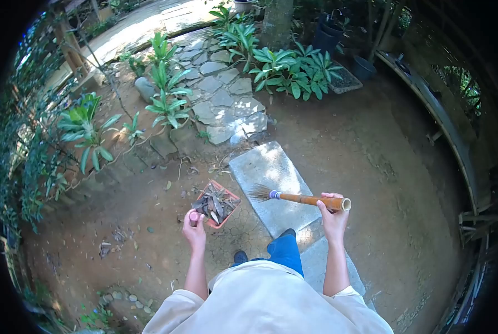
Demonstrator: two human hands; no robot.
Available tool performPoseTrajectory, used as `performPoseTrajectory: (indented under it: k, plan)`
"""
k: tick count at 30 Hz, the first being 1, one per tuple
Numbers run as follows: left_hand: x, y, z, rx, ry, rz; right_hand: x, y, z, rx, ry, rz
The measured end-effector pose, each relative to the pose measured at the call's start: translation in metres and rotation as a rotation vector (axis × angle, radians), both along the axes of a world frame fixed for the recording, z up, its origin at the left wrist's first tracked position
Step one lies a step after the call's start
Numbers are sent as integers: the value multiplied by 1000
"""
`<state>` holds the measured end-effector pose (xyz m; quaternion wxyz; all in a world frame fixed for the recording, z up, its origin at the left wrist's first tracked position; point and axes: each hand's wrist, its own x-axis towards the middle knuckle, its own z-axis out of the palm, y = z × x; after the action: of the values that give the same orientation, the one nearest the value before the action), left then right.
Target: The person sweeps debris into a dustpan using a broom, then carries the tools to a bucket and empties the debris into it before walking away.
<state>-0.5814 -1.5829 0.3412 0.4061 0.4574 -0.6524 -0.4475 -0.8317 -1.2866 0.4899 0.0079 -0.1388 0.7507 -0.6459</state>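
My left hand [194, 226] is closed around the pink-ended handle of a reddish-orange dustpan [233, 211]. Dry brown leaves [217, 204] and twigs fill the pan, covering most of its inside. In my right hand [333, 215] is a short broom [302, 198] with a thick bamboo handle, gripped close to its hollow end. Its thin bristles point left, over the concrete slab [271, 162], and a purple-white binding sits where they meet the handle. The bristles are apart from the dustpan.
A second slab [329, 261] lies by my right forearm. Ahead, a flagstone path [221, 97] runs between leafy plants [293, 69]. Scattered leaves [105, 249] lie on bare soil at left. A long curved bench [435, 108] stands at right, and dark pots [363, 68] stand near the tree.
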Motion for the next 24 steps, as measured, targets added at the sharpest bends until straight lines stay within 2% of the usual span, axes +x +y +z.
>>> performPoseTrajectory:
  k: [3,7,9,11,13,17,24]
  plan:
    - [-58,4,1,-85,-12,-72,-37,32,-3,-23,-11,-98]
    - [-153,18,14,-62,56,-173,-95,79,-8,-2,-20,-208]
    - [-202,24,8,-61,50,-193,-127,106,-6,61,-4,-244]
    - [-249,33,5,-114,45,-243,-160,129,-9,7,11,-310]
    - [-297,51,25,-45,57,-305,-191,149,0,34,-3,-353]
    - [-384,83,20,-69,167,-405,-239,201,7,28,-21,-397]
    - [-516,150,51,-52,186,-575,-298,277,17,15,-10,-533]
